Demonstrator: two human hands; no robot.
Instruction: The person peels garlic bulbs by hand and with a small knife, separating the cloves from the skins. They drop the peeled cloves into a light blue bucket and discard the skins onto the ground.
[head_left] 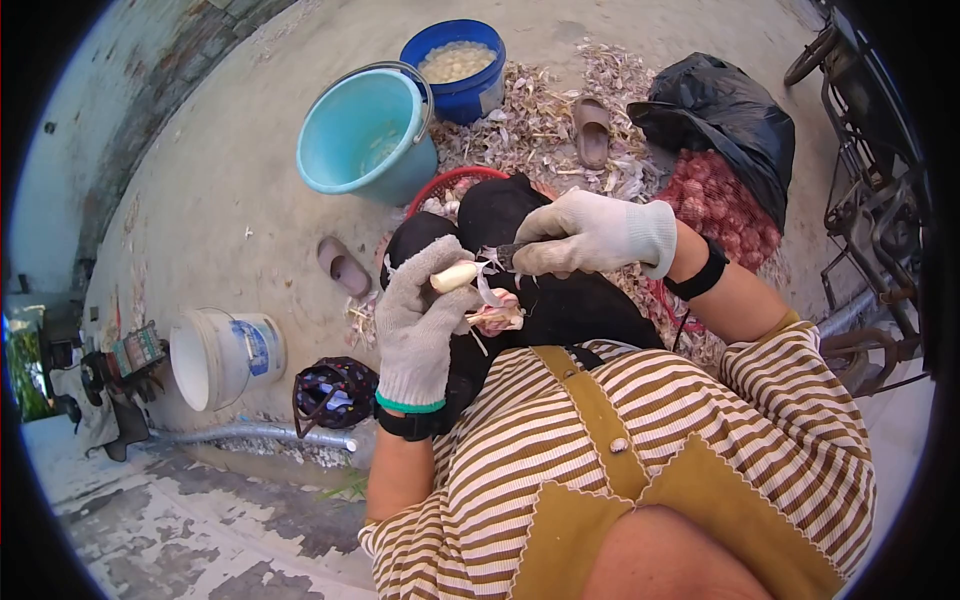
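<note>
Our gloved left fingers (447,262) pinch a smooth, pale, oval garlic clove (456,277) between thumb and fingertips.

No text, brand, number or sign can be read. The white bucket (197,362) has a blue printed patch (257,347) on its side, with paler marks too small and blurred to make out. The blue bucket (455,108) has a pale label (491,98) on its outer wall, and any print on it is likewise too small to read.
</note>
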